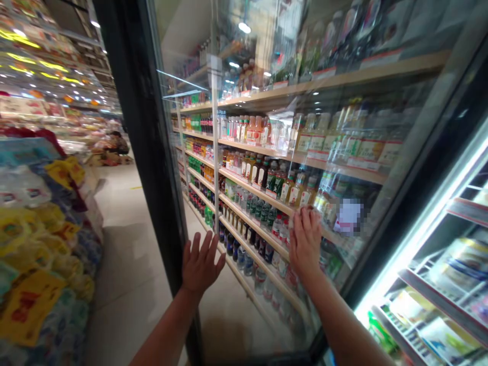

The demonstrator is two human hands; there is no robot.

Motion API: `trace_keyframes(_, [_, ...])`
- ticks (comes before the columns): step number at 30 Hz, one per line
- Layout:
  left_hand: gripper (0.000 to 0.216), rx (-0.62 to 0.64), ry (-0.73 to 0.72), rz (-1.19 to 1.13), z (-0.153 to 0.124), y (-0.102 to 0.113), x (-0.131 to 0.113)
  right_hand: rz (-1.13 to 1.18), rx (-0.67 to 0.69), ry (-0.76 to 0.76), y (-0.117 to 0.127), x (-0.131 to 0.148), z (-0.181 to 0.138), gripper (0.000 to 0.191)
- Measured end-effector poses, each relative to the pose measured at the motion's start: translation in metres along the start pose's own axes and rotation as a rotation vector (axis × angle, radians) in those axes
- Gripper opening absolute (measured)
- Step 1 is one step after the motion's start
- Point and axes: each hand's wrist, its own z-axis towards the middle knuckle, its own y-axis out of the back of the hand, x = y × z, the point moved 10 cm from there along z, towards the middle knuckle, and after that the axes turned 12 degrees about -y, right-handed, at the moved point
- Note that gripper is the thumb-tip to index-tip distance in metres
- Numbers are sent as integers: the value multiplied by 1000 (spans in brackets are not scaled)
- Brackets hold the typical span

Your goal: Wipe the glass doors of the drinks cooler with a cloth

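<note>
A tall glass refrigerator door [267, 76] with a black frame [145, 127] stands swung open in front of me. My left hand [200, 264] is open, fingers spread, flat against the glass close to the frame's edge. My right hand [305, 241] is also open, its palm pressed on the glass further right. Through and in the glass I see rows of bottled drinks [263, 173] on long wooden shelves.
The lit fridge interior [438, 284] with wire shelves and packaged goods lies at the right. Piled bagged goods with yellow labels [41, 244] crowd the left. A pale tiled aisle [122, 244] runs away between them toward distant store displays.
</note>
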Motion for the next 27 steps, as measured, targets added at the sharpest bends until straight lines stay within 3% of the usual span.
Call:
trace_keyframes(4, [78, 3, -3, -1, -3, -2, 0, -2, 38, 7, 0, -14, -10, 66])
trace_keyframes(10, [78, 1, 17, -48, -6, -5, 0, 77, -84, -140, 27, -61, 38, 61])
trace_keyframes(16, [73, 45, 20, -16, -10, -7, -3, 28, -35, -17, 11, -60, -19, 63])
trace_keyframes(23, [61, 108, 54, 7, -19, -15, -4, 103, -125, -260, 33, -144, 7, 65])
trace_keyframes(27, [53, 143, 81, -4, -22, -19, -3, 86, -104, -224, 20, -152, -46, 61])
